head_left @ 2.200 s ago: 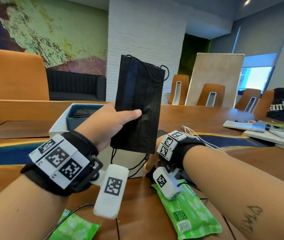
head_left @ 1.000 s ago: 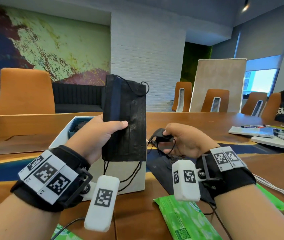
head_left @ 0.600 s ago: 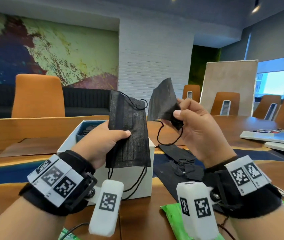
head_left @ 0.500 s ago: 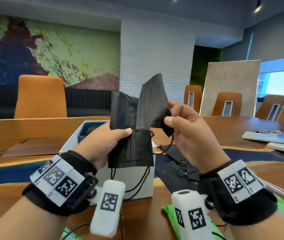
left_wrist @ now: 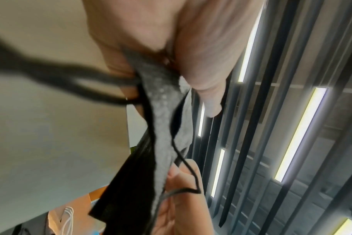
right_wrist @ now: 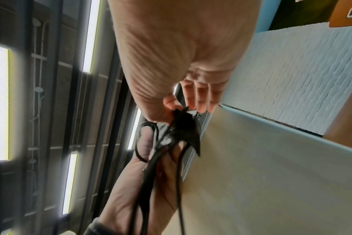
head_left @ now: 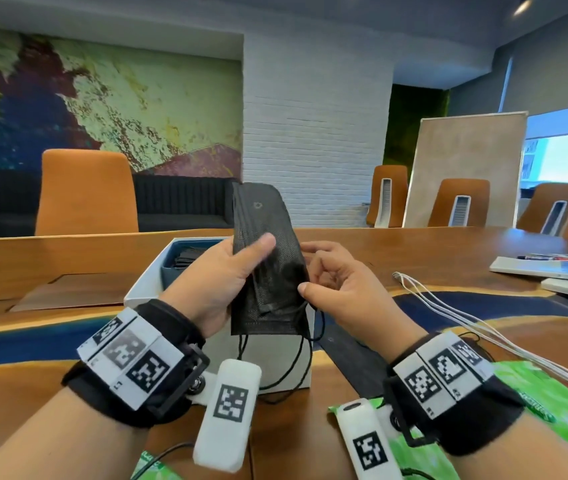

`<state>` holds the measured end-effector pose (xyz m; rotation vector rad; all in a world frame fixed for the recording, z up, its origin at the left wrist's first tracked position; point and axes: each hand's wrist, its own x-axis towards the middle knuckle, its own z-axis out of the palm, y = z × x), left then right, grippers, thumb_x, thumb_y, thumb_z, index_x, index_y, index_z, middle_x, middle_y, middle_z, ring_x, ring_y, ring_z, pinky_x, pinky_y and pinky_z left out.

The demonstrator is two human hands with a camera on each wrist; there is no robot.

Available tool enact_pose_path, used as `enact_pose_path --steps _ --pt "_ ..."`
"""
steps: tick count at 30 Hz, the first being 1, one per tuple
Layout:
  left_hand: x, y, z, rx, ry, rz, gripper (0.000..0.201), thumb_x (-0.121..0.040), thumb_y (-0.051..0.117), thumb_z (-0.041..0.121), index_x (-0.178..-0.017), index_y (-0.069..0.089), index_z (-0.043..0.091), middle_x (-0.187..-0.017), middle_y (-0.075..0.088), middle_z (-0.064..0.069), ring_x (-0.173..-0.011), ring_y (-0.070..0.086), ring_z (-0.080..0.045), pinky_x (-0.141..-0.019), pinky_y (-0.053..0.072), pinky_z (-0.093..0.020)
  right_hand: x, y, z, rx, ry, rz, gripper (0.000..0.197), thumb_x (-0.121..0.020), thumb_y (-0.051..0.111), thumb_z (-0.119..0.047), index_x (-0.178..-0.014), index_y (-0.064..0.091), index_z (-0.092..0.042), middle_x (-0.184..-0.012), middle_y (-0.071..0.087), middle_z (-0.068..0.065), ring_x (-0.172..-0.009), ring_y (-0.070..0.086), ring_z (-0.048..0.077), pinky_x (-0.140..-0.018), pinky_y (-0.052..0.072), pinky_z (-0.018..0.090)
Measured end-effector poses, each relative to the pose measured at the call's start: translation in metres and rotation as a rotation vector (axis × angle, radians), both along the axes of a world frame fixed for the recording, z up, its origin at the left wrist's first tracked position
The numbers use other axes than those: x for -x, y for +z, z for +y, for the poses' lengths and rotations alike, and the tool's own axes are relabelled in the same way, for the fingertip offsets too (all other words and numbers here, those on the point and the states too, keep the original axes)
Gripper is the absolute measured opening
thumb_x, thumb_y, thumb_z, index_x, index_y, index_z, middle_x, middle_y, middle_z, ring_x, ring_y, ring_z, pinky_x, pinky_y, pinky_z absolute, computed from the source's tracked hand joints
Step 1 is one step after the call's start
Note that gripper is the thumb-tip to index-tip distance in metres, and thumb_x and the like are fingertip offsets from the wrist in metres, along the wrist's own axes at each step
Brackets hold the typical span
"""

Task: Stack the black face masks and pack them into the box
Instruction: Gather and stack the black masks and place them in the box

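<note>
My left hand [head_left: 227, 271] grips a small stack of black face masks [head_left: 268, 265] upright above the white box [head_left: 144, 289], thumb across the front. My right hand [head_left: 331, 282] pinches the stack's right edge between thumb and curled fingers. Black ear loops [head_left: 296, 362] hang below, in front of the box wall. The left wrist view shows the masks [left_wrist: 163, 127] edge-on under my thumb. In the right wrist view the mask edge [right_wrist: 183, 127] sits at my right fingertips [right_wrist: 195, 98]. More black masks [head_left: 185, 258] lie inside the box, and others lie loose on the table [head_left: 352, 355].
Green wipe packs [head_left: 545, 410] lie near the front edge under my right wrist and at bottom left [head_left: 158, 469]. White cables [head_left: 483, 327] run across the table on the right. Flat white notebooks [head_left: 545, 268] sit far right. Orange chairs [head_left: 85, 192] line the far side.
My right hand picked a mask off the table, lifted it and brought it against the stack in my left hand. The stack has dropped lower, and both hands now hold it.
</note>
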<state>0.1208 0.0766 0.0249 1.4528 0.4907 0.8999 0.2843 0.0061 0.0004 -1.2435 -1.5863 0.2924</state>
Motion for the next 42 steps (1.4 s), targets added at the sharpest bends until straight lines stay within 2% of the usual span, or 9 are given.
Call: enact_pose_path --steps 4,9,14,18,21,26,31,36,42 --pt "0.004 0.000 0.001 -0.069 0.064 0.050 0.023 -0.095 0.054 0.018 -0.117 0.059 0.019 -0.108 0.071 -0.008 -0.103 0.067 -0.025 -0.090 0.053 -0.045 0.000 -0.001 0.002 0.029 -0.009 0.122 0.015 -0.083 0.070 -0.029 -0.085 0.056 -0.021 -0.120 0.058 -0.004 -0.110 0.058 0.010 -0.093 0.049 0.032" --pt "0.004 0.000 -0.007 -0.160 0.015 0.043 0.019 -0.095 0.054 0.016 -0.109 0.062 0.025 -0.106 0.072 -0.001 -0.106 0.066 -0.021 -0.091 0.051 -0.040 -0.007 0.009 -0.002 -0.001 0.021 0.391 0.054 -0.072 0.069 -0.047 -0.118 0.051 -0.023 -0.114 0.066 0.000 -0.106 0.064 0.011 -0.092 0.051 0.031" --pt "-0.006 -0.003 -0.015 -0.153 -0.009 0.012 0.018 -0.097 0.047 0.031 -0.108 0.062 0.030 -0.108 0.072 0.002 -0.103 0.067 -0.016 -0.090 0.052 -0.038 -0.007 0.016 -0.010 -0.051 -0.053 0.339 0.015 -0.091 0.060 -0.024 -0.096 0.068 -0.012 -0.091 0.074 0.005 -0.086 0.070 0.013 -0.073 0.057 0.025" --pt "-0.011 -0.008 -0.012 -0.110 0.074 0.007 0.036 -0.092 0.044 0.055 -0.106 0.065 0.029 -0.112 0.069 0.002 -0.108 0.062 -0.015 -0.097 0.047 -0.040 -0.009 0.017 -0.010 -0.081 -0.173 0.207 0.028 -0.095 0.054 -0.029 -0.089 0.071 -0.008 -0.088 0.068 0.021 -0.085 0.065 0.031 -0.072 0.055 0.042" --pt "-0.011 -0.009 -0.011 -0.045 0.070 -0.024 0.036 -0.096 0.038 0.052 -0.105 0.065 0.030 -0.108 0.071 0.004 -0.107 0.063 -0.015 -0.094 0.048 -0.039 -0.012 0.017 -0.010 -0.095 -0.207 0.217 0.040 -0.096 0.053 -0.032 -0.091 0.067 0.005 -0.092 0.061 0.032 -0.091 0.059 0.041 -0.078 0.052 0.052" --pt "-0.010 -0.005 -0.015 -0.199 0.129 -0.071 0.027 -0.099 0.032 0.042 -0.095 0.055 0.030 -0.097 0.064 0.009 -0.090 0.063 -0.008 -0.083 0.050 -0.031 -0.015 0.025 -0.015 -0.068 -0.009 0.483 0.019 -0.096 0.051 -0.022 -0.096 0.069 -0.016 -0.091 0.075 0.003 -0.090 0.071 0.015 -0.070 0.057 0.030" --pt "-0.012 -0.006 -0.016 -0.144 0.098 -0.110 0.029 -0.099 0.031 0.042 -0.096 0.056 0.029 -0.096 0.064 0.009 -0.087 0.065 -0.007 -0.074 0.051 -0.024 -0.009 0.028 -0.018 -0.062 0.107 0.527 0.012 -0.094 0.052 -0.015 -0.094 0.064 -0.014 -0.087 0.074 0.003 -0.085 0.072 0.016 -0.068 0.058 0.030" --pt "-0.011 -0.005 -0.019 0.040 0.049 -0.090 0.030 -0.098 0.031 0.051 -0.098 0.058 0.040 -0.111 0.064 0.010 -0.110 0.055 -0.013 -0.086 0.050 -0.039 -0.003 0.027 -0.017 -0.045 0.191 0.611 0.010 -0.091 0.054 -0.012 -0.095 0.064 -0.012 -0.087 0.074 0.008 -0.084 0.071 0.020 -0.068 0.059 0.033" --pt "-0.015 -0.008 -0.019 0.153 -0.019 -0.136 0.047 -0.093 0.035 0.058 -0.108 0.064 0.025 -0.100 0.074 0.004 -0.095 0.068 -0.013 -0.080 0.053 -0.036 -0.004 0.017 -0.009 -0.050 0.131 0.574 0.007 -0.093 0.053 -0.009 -0.098 0.059 -0.010 -0.081 0.074 0.007 -0.078 0.071 0.016 -0.064 0.057 0.027"
